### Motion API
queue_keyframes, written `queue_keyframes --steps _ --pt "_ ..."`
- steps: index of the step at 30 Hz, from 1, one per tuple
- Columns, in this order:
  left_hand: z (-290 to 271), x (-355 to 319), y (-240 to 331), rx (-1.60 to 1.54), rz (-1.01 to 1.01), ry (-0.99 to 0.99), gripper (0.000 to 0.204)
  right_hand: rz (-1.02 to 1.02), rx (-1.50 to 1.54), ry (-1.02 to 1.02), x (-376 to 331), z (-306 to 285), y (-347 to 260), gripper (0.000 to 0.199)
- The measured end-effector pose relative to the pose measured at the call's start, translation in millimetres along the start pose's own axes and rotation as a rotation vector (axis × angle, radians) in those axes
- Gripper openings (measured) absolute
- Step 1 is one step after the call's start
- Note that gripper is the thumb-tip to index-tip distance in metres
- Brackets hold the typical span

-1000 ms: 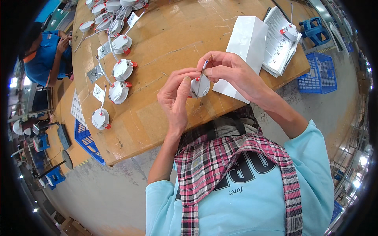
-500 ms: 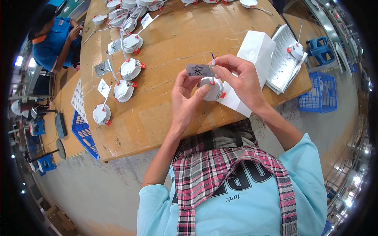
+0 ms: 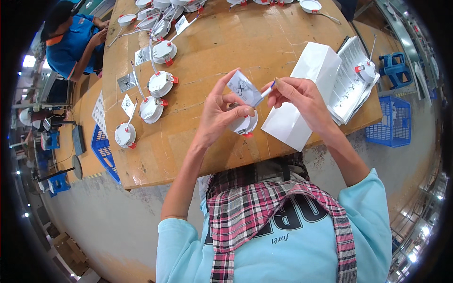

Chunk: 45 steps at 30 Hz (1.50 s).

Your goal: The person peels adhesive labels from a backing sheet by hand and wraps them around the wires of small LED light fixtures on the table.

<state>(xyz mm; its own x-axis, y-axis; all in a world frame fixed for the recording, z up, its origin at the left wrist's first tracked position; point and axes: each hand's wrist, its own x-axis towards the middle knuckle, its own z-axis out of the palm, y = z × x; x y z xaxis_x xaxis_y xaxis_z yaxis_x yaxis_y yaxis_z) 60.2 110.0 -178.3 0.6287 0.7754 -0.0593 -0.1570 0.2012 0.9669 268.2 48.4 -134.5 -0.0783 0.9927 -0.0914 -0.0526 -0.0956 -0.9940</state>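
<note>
Above the table's near side, my left hand [image 3: 218, 115] is closed on a silver printed label [image 3: 243, 88], its thumb along the lower edge. The label sits against the white cable [image 3: 268, 89] of a small round downlight [image 3: 245, 124]. Partly hidden by the thumb, this white lamp shows a red clip at its lower edge. My right hand [image 3: 299, 96] pinches the cable's free end, where dark wire tips show. On the left stand several more downlights, among them one at the near corner [image 3: 125, 136] and one behind it [image 3: 151, 110], with label flags on their cables.
A folded white sheet [image 3: 306, 89] lies right of my hands, beside a stack of printed papers [image 3: 351, 89] with a downlight [image 3: 365, 72] on it. More lamps crowd the far edge. Blue crates [image 3: 389, 122] flank the table. A person in blue [image 3: 75, 45] sits far left.
The label has tilted, its upper end now leaning left, and the cable slants to the right. My left hand has turned and the lamp has dropped lower; my right hand now grips nearer the cable tip.
</note>
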Motion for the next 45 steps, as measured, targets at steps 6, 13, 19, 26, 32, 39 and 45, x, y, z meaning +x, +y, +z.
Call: queue_keyframes --steps 6,13,19,26,32,39,45 --pt "-4.9 0.5 1.0 0.214 -0.031 -0.072 0.093 0.061 -0.061 -0.144 4.4 -12.8 5.7 0.024" --pt "-3.7 2.9 1.4 0.229 -0.047 -0.091 0.093 0.123 -0.115 -0.321 11.1 -27.7 -3.9 0.019" --pt "-2.6 1.8 0.2 0.221 -0.078 -0.121 0.094 0.115 -0.218 -0.343 10.9 -27.2 -1.2 0.019" --pt "-1.6 3.9 0.1 0.255 -0.072 -0.155 0.094 0.083 -0.327 -0.338 9.3 -25.0 -8.7 0.019" --pt "-1.6 3.4 -1.4 0.288 -0.052 -0.171 0.093 0.071 -0.434 -0.371 9.2 -25.1 -8.3 0.015" --pt "26.2 -7.8 12.5 0.782 0.588 0.241 0.066 0.118 -0.349 -0.284 6.2 -25.4 -4.8 0.014" --pt "61.3 -17.2 9.4 0.92 0.646 0.202 0.03 0.073 -0.258 -0.272 1.6 -12.5 -8.7 0.021"
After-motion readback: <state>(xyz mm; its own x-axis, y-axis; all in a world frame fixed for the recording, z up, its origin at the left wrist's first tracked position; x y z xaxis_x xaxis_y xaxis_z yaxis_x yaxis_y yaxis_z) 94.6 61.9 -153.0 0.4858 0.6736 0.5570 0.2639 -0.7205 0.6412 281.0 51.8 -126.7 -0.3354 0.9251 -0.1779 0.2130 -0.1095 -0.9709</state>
